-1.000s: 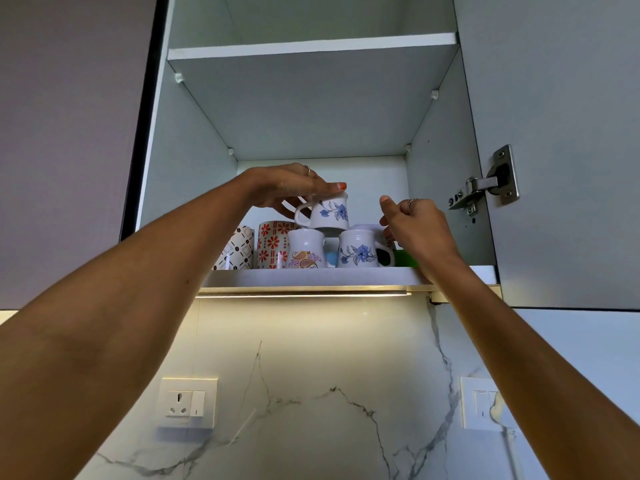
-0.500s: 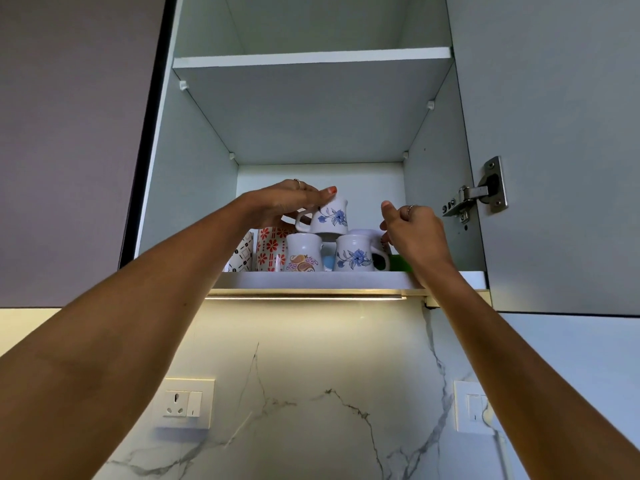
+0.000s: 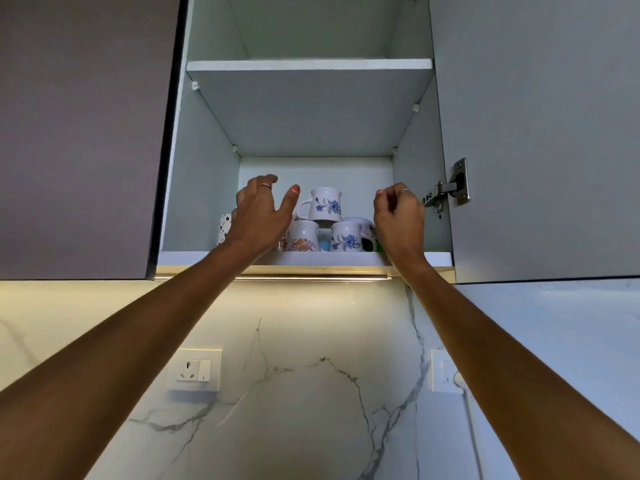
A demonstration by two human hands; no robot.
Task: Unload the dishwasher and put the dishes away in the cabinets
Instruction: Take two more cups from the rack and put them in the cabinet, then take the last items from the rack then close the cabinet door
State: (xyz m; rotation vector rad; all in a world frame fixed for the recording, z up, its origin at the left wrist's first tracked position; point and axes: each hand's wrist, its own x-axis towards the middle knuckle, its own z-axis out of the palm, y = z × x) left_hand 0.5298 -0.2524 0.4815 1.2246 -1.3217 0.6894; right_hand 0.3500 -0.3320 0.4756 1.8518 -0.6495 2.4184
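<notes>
Blue-flowered mug (image 3: 325, 206), centre frame, sat stacked on two mugs on the lower cabinet shelf (image 3: 311, 258). Left hand (image 3: 258, 216) spread, right hand (image 3: 398, 220) loosely curled, both empty. Recommended: confirm stack stability before withdrawing.

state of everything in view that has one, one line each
cabinet door: open
top mug: upright, stacked on the two mugs below, no hand on it
orange-print mug: upright on the shelf
blue-flower mug: upright on the shelf
left hand: open, beside the top mug
right hand: fingers loosely curled, holding nothing
</notes>
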